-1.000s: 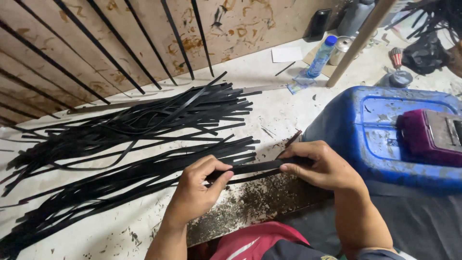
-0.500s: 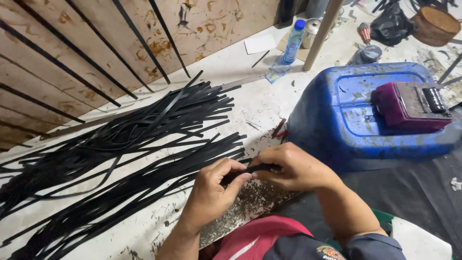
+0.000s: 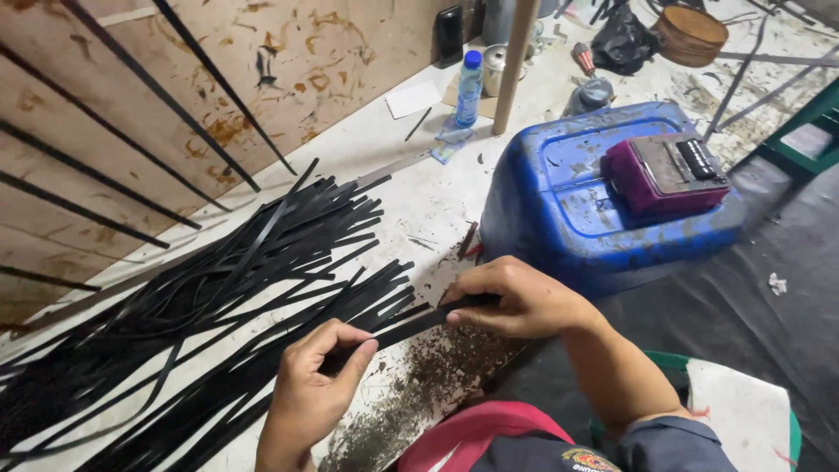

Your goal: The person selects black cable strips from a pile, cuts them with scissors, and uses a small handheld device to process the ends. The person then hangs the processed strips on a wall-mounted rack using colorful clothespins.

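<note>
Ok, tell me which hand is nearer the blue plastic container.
Right. The right hand pinches the black strip just below the blue plastic container; the left hand holds the strip's other end, farther away beside the strip pile.

Stained brown plywood wall (image 3: 288, 61) behind a paint-flecked white worktop (image 3: 419, 201); round pale wooden post (image 3: 514, 61) standing upright on it; dark grey sheet-covered floor (image 3: 752, 323); green-framed furniture (image 3: 808, 122) at right edge.
</note>
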